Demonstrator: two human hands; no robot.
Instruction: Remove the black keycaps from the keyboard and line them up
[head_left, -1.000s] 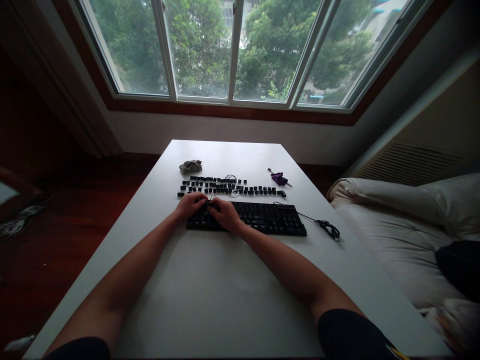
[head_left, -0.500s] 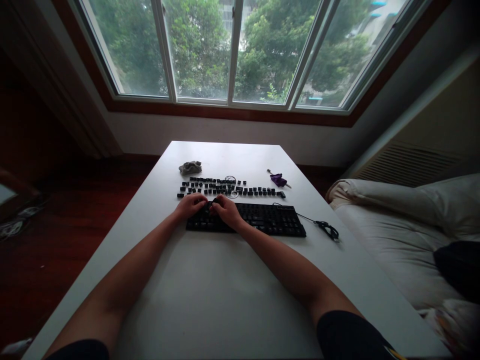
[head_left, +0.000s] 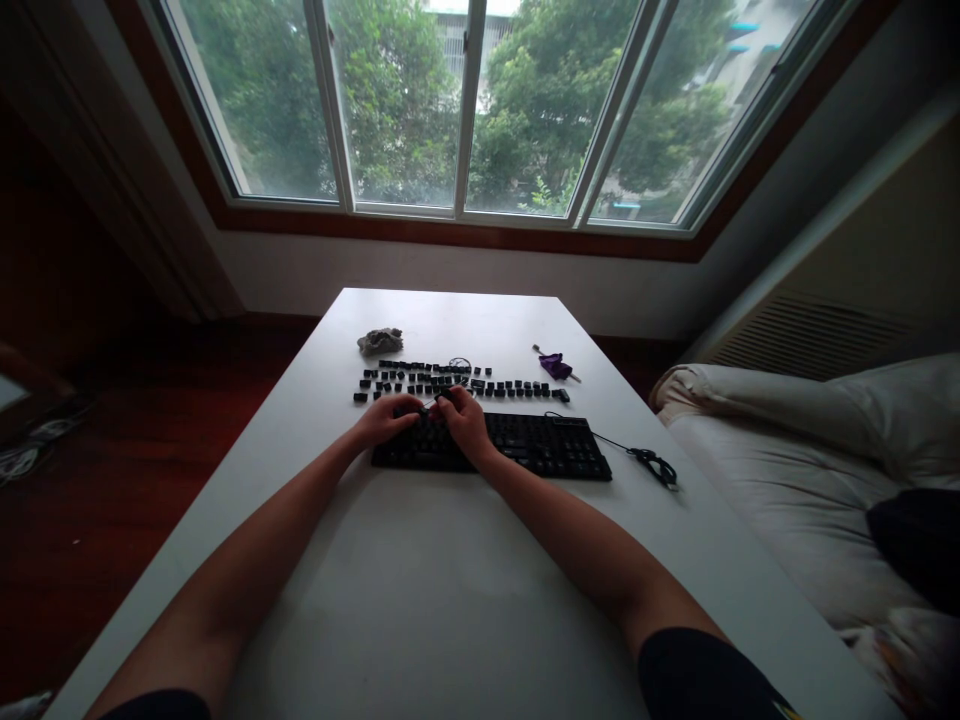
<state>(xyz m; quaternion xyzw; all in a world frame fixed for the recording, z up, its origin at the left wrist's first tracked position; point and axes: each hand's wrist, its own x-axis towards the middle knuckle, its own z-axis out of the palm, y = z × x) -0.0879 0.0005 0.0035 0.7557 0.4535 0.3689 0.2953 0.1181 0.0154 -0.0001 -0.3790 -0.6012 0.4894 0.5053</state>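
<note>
A black keyboard (head_left: 540, 445) lies across the middle of the white table (head_left: 450, 600). My left hand (head_left: 386, 420) rests on the keyboard's left end with its fingers curled down on it. Beside it, my right hand (head_left: 465, 420) is at the keyboard's far edge, its fingertips pinched on a small dark thing too small to name. Just beyond the hands, several loose black keycaps (head_left: 495, 384) lie in rows. A thin wire loop (head_left: 459, 363) lies among them.
A crumpled grey cloth (head_left: 380, 341) lies at the far left of the keycaps and a small purple tool (head_left: 556, 365) at the far right. The keyboard's cable (head_left: 652, 462) coils near the table's right edge. A white sofa (head_left: 787, 470) stands to the right, windows behind.
My right hand has crept forward from the keys to the keyboard's far edge. The left hand has stayed at the left end. The view has shifted slightly.
</note>
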